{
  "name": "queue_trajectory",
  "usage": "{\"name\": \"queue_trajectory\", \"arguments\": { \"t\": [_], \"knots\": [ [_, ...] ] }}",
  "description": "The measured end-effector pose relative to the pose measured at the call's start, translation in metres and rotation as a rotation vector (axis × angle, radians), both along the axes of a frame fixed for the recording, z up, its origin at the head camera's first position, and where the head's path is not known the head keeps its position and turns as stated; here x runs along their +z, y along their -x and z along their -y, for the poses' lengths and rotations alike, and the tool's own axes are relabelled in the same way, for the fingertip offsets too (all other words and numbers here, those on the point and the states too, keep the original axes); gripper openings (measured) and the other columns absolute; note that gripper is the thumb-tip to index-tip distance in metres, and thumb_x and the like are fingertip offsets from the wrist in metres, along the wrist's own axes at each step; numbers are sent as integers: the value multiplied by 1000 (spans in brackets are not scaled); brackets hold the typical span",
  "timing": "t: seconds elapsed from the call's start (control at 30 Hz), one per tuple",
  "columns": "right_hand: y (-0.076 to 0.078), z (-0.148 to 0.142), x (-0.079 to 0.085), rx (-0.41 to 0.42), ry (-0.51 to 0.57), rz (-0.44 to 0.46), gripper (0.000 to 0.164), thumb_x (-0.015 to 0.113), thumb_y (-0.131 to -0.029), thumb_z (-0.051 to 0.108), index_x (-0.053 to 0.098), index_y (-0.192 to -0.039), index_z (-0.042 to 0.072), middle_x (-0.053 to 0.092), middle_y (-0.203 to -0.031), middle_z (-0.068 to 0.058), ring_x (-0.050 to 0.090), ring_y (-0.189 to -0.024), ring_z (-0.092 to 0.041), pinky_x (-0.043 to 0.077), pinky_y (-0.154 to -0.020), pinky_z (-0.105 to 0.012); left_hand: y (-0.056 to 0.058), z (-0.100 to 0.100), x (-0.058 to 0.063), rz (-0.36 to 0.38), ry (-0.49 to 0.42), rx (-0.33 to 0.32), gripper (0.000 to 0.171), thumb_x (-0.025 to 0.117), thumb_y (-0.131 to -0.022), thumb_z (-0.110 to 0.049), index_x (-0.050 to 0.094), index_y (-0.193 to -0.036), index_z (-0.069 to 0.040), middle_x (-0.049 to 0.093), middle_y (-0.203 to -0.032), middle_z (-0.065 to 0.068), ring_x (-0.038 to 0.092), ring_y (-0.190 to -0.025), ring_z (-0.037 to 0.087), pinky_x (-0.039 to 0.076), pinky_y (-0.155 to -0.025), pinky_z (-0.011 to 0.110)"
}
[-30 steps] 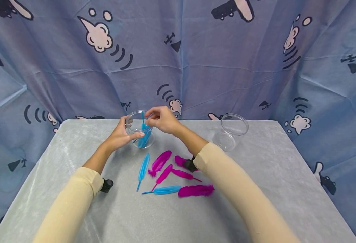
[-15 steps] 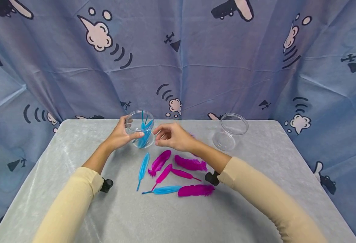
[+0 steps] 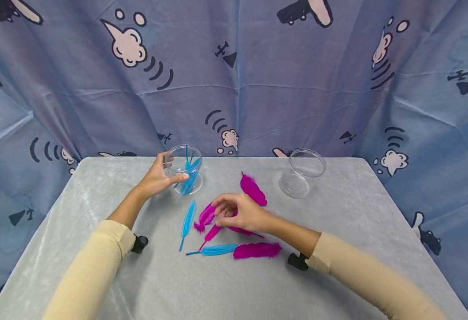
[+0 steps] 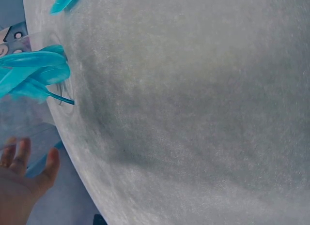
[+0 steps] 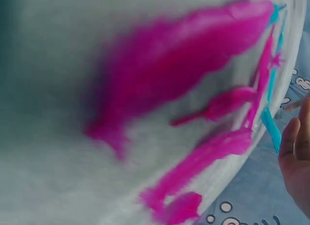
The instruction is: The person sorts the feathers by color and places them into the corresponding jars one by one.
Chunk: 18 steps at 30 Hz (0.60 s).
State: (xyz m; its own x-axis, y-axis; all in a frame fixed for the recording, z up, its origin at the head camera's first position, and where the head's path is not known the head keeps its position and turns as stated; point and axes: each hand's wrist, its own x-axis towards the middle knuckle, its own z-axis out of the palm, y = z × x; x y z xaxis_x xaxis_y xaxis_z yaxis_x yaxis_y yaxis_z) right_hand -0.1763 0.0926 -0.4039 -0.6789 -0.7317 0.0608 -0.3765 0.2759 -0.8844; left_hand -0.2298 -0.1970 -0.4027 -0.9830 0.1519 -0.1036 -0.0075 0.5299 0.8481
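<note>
My left hand (image 3: 156, 181) grips a clear plastic jar (image 3: 172, 171) at the back left of the table, thumb in front and fingers behind. Several blue feathers (image 4: 36, 72) stand inside it, quills up past the middle. My right hand (image 3: 243, 213) hovers over the feathers in the middle, fingers loosely curled with nothing visible between them. Beneath and around it lie magenta feathers (image 3: 206, 216), partly hidden by the hand. One magenta feather (image 3: 254, 190) lies behind it, another (image 3: 258, 250) in front. Two loose blue feathers (image 3: 188, 221) lie left and front of the group.
A second clear jar (image 3: 299, 175) stands at the back right. The grey table (image 3: 170, 289) ends at a blue patterned curtain (image 3: 258, 66). Black wrist cameras (image 3: 140, 244) hang under both wrists.
My right hand has left the left jar, where a blue feather now stands among the others, and moved right and toward me over the magenta feathers. My left hand stays on the jar.
</note>
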Motion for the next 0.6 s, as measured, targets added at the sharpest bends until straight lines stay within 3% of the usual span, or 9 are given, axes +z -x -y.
{"name": "queue_trajectory", "arguments": {
  "t": [0.33,0.6],
  "knots": [
    [-17,-12,-24,127,-76,42,39,80,-84,10,64,-118,-2,67,-100,-13,64,-85,-12,57,-77,-28,0,0,0,7,8,7,101,74,-89,-38,5,-157,-6,23,-160,21,24,-146,40,31,-111,61],
    [-26,-16,-35,117,-141,64,40,84,-80,11,66,-116,3,68,-98,-8,66,-87,-20,55,-78,-31,0,0,-1,-2,9,-7,102,73,-89,-40,4,-157,-6,23,-160,21,24,-146,41,32,-110,62]
  ]
}}
